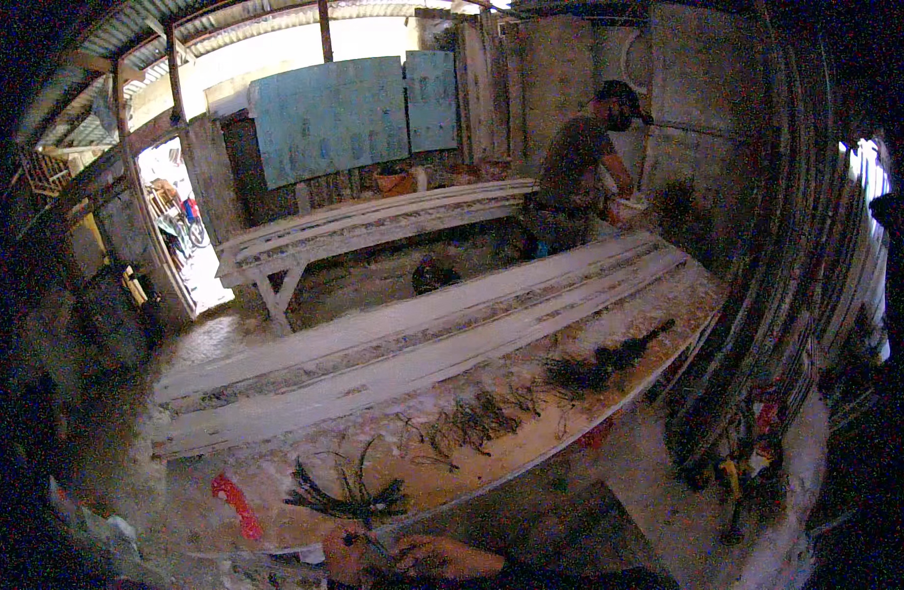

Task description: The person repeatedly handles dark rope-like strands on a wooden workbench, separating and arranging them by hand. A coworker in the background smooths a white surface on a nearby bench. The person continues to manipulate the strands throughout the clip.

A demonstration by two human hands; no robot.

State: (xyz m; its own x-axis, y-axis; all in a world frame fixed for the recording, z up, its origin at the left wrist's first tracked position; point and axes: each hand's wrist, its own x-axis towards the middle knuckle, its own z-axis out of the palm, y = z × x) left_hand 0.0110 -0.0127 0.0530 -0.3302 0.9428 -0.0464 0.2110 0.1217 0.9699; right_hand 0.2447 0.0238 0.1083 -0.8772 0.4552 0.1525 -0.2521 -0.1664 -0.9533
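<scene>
Close to the near edge of the worktable (201, 492), my left hand (346, 556) is closed, with a small dark thing at its fingers that is too dim to name. My right hand (447, 557) meets it from the right, fingers bent and pressed together around something I cannot make out. Just beyond both hands a bundle of dark, thin strands (349, 497) fans out on the tabletop. Whether its gathered end reaches my fingers is unclear. A red, elongated object (237, 505) lies left of the bundle.
Loose dark strands (471, 425) and a thicker dark bunch (604, 366) lie along the table. Long pale boards (373, 379) run across it. Behind stands another bench (393, 213); a person (575, 167) works at the far right. Long upright strips (766, 295) line the right wall.
</scene>
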